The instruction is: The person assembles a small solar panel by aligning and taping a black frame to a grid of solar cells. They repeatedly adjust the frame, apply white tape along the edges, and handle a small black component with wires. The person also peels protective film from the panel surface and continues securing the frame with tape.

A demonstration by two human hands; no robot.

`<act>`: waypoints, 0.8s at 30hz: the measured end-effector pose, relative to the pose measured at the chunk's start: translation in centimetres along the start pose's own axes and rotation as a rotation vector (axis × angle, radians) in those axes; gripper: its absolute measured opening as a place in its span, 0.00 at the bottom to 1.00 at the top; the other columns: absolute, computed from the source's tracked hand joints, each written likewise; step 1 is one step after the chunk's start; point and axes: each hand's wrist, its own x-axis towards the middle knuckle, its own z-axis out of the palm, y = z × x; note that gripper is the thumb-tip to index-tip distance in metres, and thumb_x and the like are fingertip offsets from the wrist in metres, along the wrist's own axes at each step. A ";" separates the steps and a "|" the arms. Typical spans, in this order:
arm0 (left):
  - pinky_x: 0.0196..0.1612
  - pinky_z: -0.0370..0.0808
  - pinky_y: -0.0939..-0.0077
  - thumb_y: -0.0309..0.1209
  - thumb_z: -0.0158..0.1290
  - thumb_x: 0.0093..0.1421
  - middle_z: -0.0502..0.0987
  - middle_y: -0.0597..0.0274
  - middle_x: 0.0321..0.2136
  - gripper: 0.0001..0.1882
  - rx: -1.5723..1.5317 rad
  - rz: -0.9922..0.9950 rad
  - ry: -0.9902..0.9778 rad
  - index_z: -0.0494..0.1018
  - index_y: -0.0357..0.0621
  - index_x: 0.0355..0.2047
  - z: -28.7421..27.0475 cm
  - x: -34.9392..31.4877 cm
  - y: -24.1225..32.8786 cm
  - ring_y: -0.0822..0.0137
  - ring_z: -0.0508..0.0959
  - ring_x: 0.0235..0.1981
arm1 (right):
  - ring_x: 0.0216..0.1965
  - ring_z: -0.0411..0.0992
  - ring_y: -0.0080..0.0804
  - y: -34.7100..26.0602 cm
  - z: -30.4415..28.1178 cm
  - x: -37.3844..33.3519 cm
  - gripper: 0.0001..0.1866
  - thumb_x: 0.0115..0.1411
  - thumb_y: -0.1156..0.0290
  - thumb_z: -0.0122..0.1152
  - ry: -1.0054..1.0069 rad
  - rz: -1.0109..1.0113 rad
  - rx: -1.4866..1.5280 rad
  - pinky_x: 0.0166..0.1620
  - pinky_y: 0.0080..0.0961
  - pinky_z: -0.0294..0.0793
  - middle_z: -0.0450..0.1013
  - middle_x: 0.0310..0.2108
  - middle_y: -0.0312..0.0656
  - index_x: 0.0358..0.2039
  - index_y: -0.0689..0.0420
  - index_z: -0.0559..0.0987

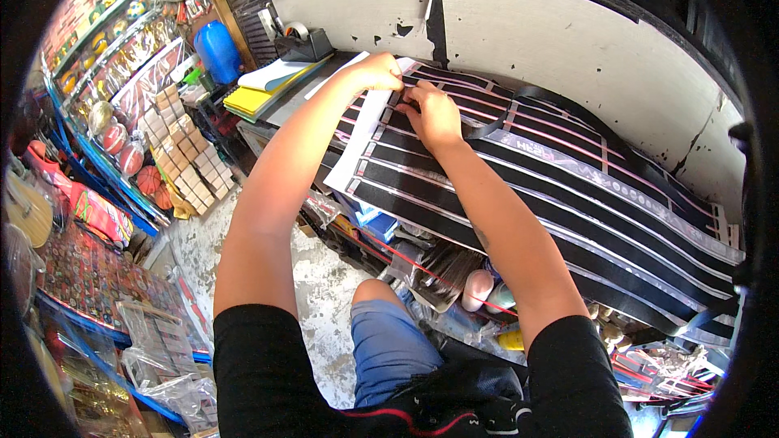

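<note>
A long black sheet with pale, shiny printed stripes (519,186) lies over the bench in front of me. Along its left end runs a white strip (355,150). My left hand (381,73) is closed at the far end of this strip, and its fingertips are mostly turned from view. Just right of it, my right hand (434,118) bends its fingers in a pinch against the sheet near the strip. What lies between the fingers of either hand is too small to make out. A dark strap (487,126) crosses the sheet beside my right wrist.
Yellow and white pads (272,85) and a black tape dispenser (304,45) stand at the bench's left end. A worn white panel (519,24) rises behind. Under the bench are rolls and clutter (479,288). Shelves with balls (134,158) line the left; a blue drum (217,50) stands beyond.
</note>
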 end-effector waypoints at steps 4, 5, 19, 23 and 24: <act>0.26 0.69 0.69 0.33 0.59 0.47 0.75 0.64 0.16 0.09 -0.013 -0.035 0.003 0.80 0.39 0.25 0.2 0.8 -2.1 0.71 0.72 0.21 | 0.37 0.75 0.44 0.2 0.0 0.2 0.09 0.49 0.66 0.70 0.028 -0.195 0.050 0.41 0.40 0.73 0.74 0.30 0.40 0.29 0.53 0.80; 0.27 0.70 0.69 0.33 0.59 0.47 0.76 0.63 0.17 0.10 -0.008 -0.043 0.009 0.81 0.39 0.25 0.3 0.9 -2.4 0.71 0.73 0.22 | 0.37 0.75 0.44 0.3 0.1 0.2 0.09 0.49 0.66 0.70 0.053 -0.148 0.096 0.41 0.40 0.73 0.74 0.31 0.40 0.30 0.53 0.80; 0.52 0.71 0.71 0.34 0.65 0.55 0.80 0.59 0.40 0.15 -0.119 0.199 0.520 0.79 0.39 0.38 3.8 -8.0 1.1 0.67 0.78 0.45 | 0.35 0.77 0.51 0.4 -1.0 0.4 0.08 0.59 0.68 0.59 0.049 0.078 0.148 0.36 0.43 0.75 0.79 0.30 0.46 0.38 0.54 0.74; 0.50 0.72 0.74 0.35 0.65 0.56 0.81 0.62 0.39 0.17 -0.372 0.098 0.376 0.79 0.38 0.42 3.9 -8.0 -0.3 0.71 0.78 0.43 | 0.39 0.76 0.53 0.3 -1.3 0.6 0.07 0.58 0.73 0.58 0.047 -0.046 0.264 0.41 0.44 0.73 0.77 0.33 0.52 0.37 0.57 0.73; 0.48 0.73 0.75 0.36 0.66 0.55 0.82 0.61 0.38 0.18 -0.352 0.135 0.411 0.80 0.37 0.42 4.0 -8.1 -0.5 0.71 0.78 0.41 | 0.40 0.76 0.53 0.3 -1.3 0.6 0.08 0.57 0.75 0.59 0.059 -0.112 0.312 0.42 0.44 0.73 0.77 0.34 0.52 0.37 0.58 0.72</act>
